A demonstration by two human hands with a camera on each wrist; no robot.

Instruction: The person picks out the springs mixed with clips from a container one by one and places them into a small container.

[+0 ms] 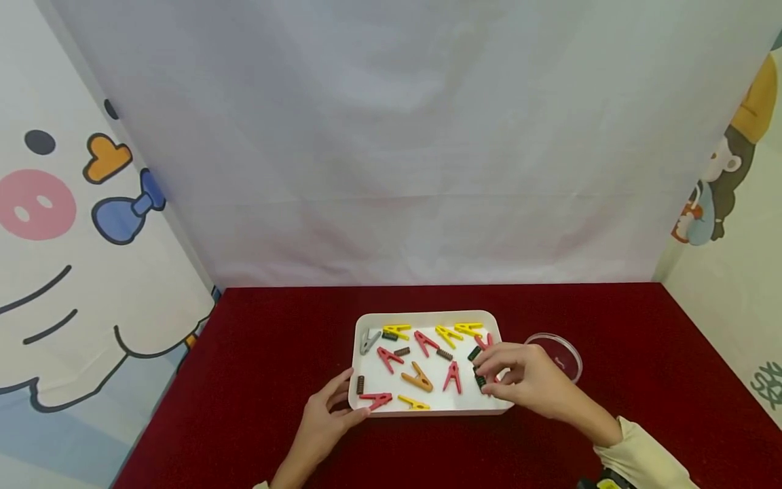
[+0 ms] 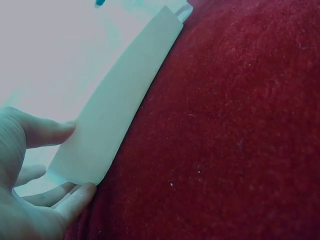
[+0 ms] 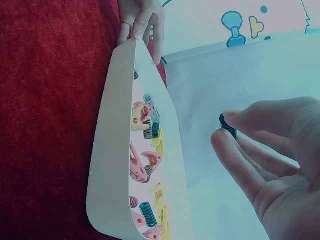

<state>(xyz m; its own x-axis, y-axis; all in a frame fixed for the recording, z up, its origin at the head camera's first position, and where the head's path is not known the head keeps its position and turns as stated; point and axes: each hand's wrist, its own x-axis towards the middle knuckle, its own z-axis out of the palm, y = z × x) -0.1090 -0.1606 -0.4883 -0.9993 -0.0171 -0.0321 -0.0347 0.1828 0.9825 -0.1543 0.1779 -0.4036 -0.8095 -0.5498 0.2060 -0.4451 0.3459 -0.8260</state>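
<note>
My right hand [image 1: 519, 377] pinches a dark coil spring [image 3: 228, 126] between thumb and fingertips, above the right end of a white tray [image 1: 427, 411]. In the right wrist view the spring is held clear of the tray wall. My left hand [image 1: 324, 418] grips the tray's front left corner, thumb and fingers on its walls [image 2: 110, 110]. Inside the tray lie red clothespins [image 1: 453, 377], yellow clothespins [image 1: 449, 336], an orange clothespin [image 1: 418, 377], a grey clothespin [image 1: 369, 341], and brown and dark green springs [image 1: 360, 385]. Fingers partly hide the tray's right side.
A round clear plastic dish [image 1: 571, 350] stands right of the tray, partly behind my right hand. Dark red cloth [image 1: 275, 353] covers the table. A white curtain [image 1: 391, 170] hangs behind, with cartoon-printed panels [image 1: 61, 204] at both sides.
</note>
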